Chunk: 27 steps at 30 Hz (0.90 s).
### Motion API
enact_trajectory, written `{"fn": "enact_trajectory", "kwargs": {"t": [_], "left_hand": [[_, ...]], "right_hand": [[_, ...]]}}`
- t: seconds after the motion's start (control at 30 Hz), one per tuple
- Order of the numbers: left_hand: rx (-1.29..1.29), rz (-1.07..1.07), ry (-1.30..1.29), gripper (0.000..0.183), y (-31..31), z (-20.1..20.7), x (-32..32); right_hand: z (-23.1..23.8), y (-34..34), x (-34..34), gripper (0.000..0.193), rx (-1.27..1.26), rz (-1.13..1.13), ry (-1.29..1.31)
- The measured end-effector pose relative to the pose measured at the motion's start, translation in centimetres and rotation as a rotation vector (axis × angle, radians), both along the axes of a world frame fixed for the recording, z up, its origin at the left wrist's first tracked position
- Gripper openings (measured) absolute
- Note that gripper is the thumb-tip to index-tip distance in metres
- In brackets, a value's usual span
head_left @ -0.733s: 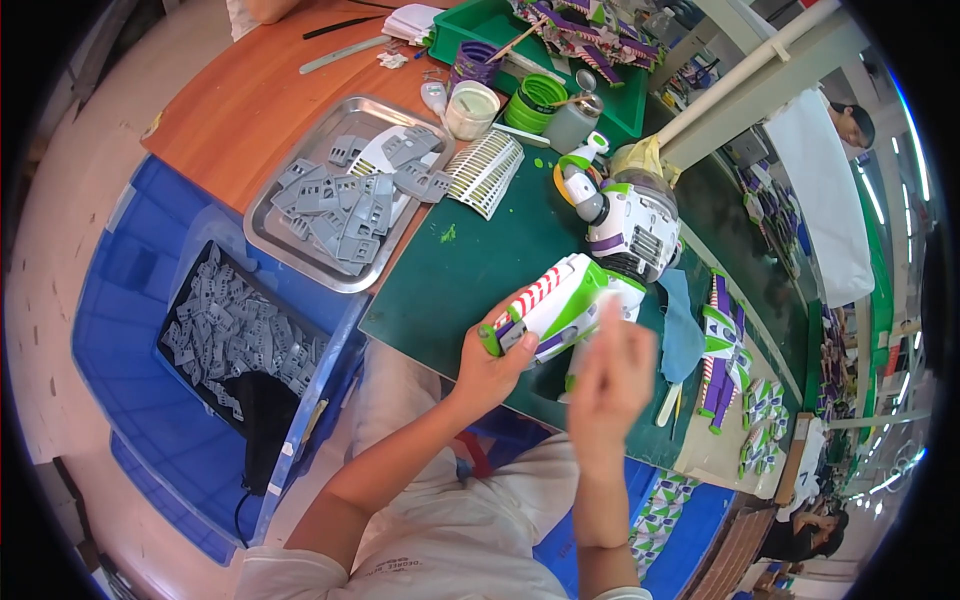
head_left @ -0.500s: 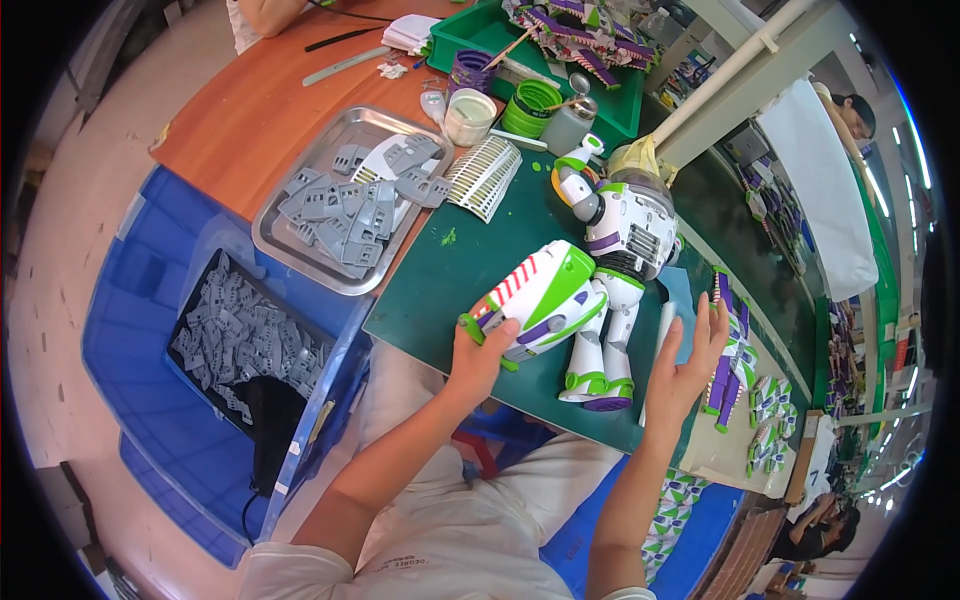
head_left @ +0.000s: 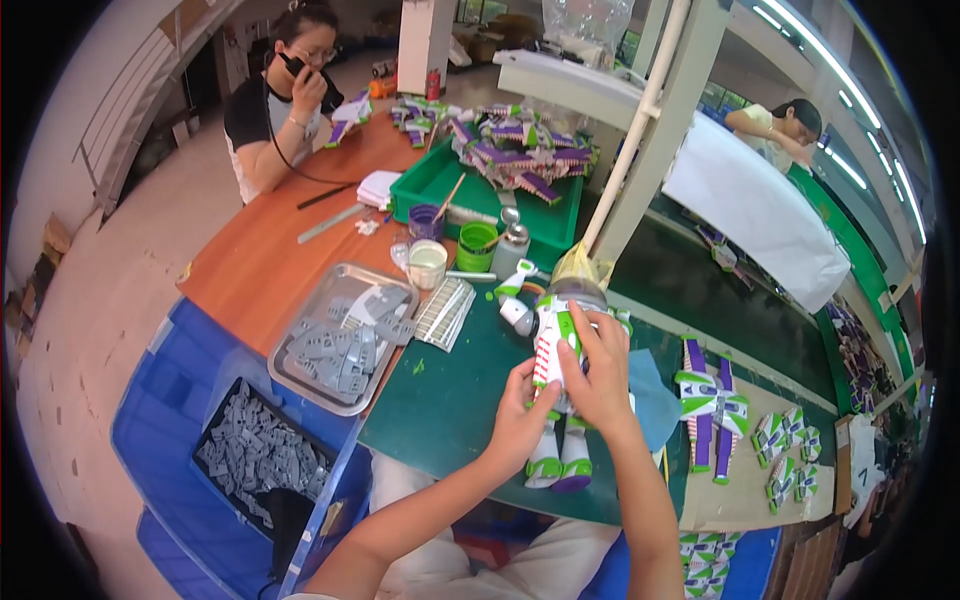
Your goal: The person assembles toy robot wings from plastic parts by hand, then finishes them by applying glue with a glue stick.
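Observation:
My left hand (head_left: 522, 418) grips the lower end of a white toy wing pack (head_left: 545, 352) with green panels and red stripes. On the pack's upper face, my right hand (head_left: 598, 380) has its fingers stretched along it and holds it as well. The pack lies over the chest of a white and green toy spaceman figure (head_left: 542, 470), whose legs and one arm stick out from beneath it. Most of the figure's torso is hidden by the pack and my hands. Whether the two touch, I cannot tell.
A metal tray (head_left: 350, 405) of grey parts stands left, above a blue bin (head_left: 180, 370) with a black box of more grey pieces. Paint cups (head_left: 475, 250) and a green crate (head_left: 410, 190) stand behind. Toy wings (head_left: 712, 405) lie right. A person (head_left: 270, 120) sits across the table.
My left hand has carried the wing pack right, onto the figure. My right hand, spread and apart before, now holds the pack too. The view has tilted up.

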<state>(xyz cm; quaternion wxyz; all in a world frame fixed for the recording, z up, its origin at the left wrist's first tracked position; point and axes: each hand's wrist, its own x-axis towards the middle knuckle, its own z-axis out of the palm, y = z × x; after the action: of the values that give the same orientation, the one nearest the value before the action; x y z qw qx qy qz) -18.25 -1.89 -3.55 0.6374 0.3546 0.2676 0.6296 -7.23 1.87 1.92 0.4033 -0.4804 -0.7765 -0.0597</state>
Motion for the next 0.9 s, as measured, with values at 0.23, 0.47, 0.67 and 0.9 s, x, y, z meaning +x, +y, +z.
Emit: {"fn": "enact_trajectory", "kwargs": {"t": [0.23,0.47,0.67,0.9], "left_hand": [[-0.173,0.125,0.432,0.038,6.1,-2.0,2.3],[-0.305,0.235,-0.233,0.022,10.7,-6.4,1.5],[-0.188,-0.016,-0.189,0.040,14.3,-7.5,2.4],[-0.100,-0.011,0.011,0.039,13.1,-6.9,2.0]], "right_hand": [[-1.9,6.9,2.6,0.033,-0.079,0.016,0.006],[-1.7,7.9,3.5,0.032,-0.001,-0.005,-0.048],[-1.8,8.0,3.2,0.032,-0.083,0.028,-0.155],[-1.9,7.9,3.6,0.024,-0.133,-0.042,-0.002]]}}
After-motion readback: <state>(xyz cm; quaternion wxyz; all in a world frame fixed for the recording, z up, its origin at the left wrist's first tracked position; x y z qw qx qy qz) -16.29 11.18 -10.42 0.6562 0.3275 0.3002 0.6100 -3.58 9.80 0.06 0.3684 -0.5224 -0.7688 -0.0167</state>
